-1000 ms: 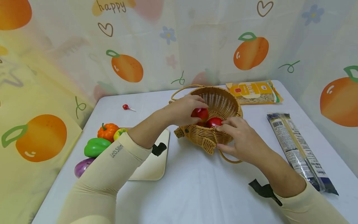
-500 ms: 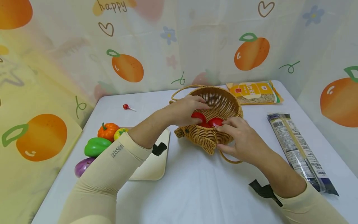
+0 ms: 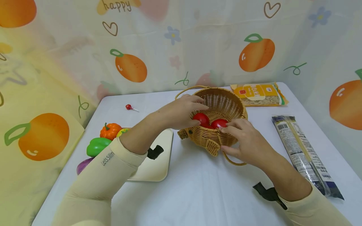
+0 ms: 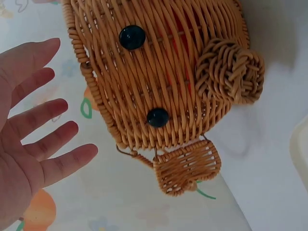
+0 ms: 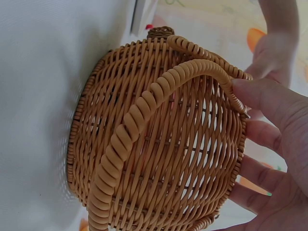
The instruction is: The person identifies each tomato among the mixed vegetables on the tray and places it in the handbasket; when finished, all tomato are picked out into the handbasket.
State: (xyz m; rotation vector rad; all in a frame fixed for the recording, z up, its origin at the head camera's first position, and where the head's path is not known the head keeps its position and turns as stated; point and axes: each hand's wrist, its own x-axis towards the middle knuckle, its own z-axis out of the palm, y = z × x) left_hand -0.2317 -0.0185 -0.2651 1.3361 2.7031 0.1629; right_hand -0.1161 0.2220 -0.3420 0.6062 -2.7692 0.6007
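A wicker basket (image 3: 202, 139) with an animal face tilts toward me at the middle of the table. Two smooth red fruits (image 3: 201, 119) lie inside near its front rim; red also shows through the weave in the left wrist view. Over the left part of the rim hovers my left hand (image 3: 182, 112), fingers spread and holding nothing, seen beside the basket (image 4: 144, 82) in the left wrist view. My right hand (image 3: 246, 142) grips the rim at the right front. In the right wrist view its thumb (image 5: 262, 98) is outside by the looped handle (image 5: 144, 110), the fingers reaching behind the rim.
At left, a cream tray (image 3: 162, 157) sits partly under my left arm. Beside it are an orange pumpkin (image 3: 111, 131), a green pepper (image 3: 97, 146) and a purple vegetable (image 3: 83, 165). A lollipop (image 3: 129, 107) lies behind. Yellow (image 3: 260, 94) and long (image 3: 306, 153) packages lie right.
My left hand has lowered a red fruit into the basket, let go of it and drawn slightly up and left with fingers spread. The right hand stays at the rim.
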